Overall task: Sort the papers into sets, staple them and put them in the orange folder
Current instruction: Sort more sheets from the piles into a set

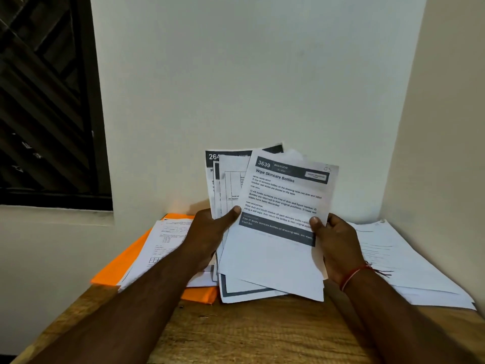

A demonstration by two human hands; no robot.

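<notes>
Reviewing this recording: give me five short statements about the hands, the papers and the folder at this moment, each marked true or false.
1. The left hand and the right hand both grip the fanned stack of papers. True.
2. The front sheet is headed "Wipe Skincare Bottles". True.
3. The orange folder lies at the right side of the table. False: it lies at the left, with loose sheets on top of it.
4. A stapler stands on the table in front of the hands. False: no stapler is in view.
5. Another pile of papers lies on the table at the right. True.
</notes>
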